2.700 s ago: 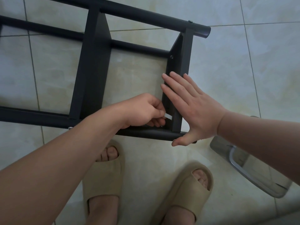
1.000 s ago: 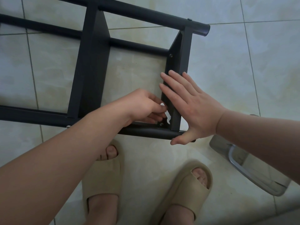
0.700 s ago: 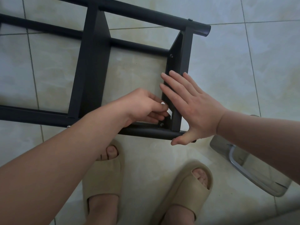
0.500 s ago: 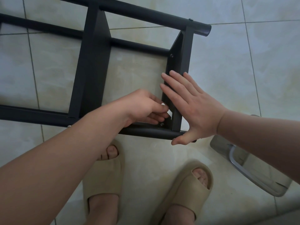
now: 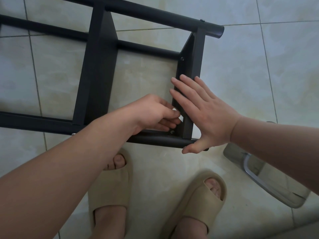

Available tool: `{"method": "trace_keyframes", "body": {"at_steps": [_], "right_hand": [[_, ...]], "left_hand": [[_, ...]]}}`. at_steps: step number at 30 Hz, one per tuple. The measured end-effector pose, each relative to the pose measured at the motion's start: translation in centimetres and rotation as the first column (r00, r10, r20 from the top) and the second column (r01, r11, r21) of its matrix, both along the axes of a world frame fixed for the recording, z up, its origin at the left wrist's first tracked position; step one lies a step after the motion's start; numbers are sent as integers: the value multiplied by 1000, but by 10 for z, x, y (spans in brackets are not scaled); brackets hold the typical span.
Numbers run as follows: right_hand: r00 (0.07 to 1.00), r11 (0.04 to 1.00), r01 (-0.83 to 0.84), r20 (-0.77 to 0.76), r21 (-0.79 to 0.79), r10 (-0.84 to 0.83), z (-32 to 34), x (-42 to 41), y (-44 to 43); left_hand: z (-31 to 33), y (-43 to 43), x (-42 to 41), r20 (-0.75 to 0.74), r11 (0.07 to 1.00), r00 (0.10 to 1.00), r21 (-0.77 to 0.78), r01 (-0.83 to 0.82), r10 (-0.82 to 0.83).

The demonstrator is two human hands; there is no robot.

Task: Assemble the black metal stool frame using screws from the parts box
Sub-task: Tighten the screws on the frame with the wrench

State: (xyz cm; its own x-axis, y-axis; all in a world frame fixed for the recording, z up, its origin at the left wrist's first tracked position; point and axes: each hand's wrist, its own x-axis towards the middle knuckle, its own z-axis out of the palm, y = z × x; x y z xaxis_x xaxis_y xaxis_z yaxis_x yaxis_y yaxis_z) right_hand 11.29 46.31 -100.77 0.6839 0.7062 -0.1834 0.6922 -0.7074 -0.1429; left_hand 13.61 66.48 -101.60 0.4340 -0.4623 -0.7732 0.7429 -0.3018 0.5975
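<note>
I'm pressing my right hand (image 5: pixel 205 116) flat, fingers straight, on the 3 o'clock bar (image 5: pixel 195 57) of the frame (image 5: pixel 96 75), left hand (image 5: pixel 151 112) curling its fingers beside it, can't tell on what.

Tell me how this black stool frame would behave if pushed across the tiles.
The stool frame is probably stiff: metal tubes and flat bars. It would likely slide on the glossy tiles; the right hand presses flat to steady it.
</note>
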Motion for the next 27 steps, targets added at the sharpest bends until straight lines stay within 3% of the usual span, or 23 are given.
{"method": "trace_keyframes", "body": {"at_steps": [27], "right_hand": [[1000,1000,2,-6,12,-2,-2,-1,-1]], "left_hand": [[10,5,-2,178,953,938,113,282,-298]]}}
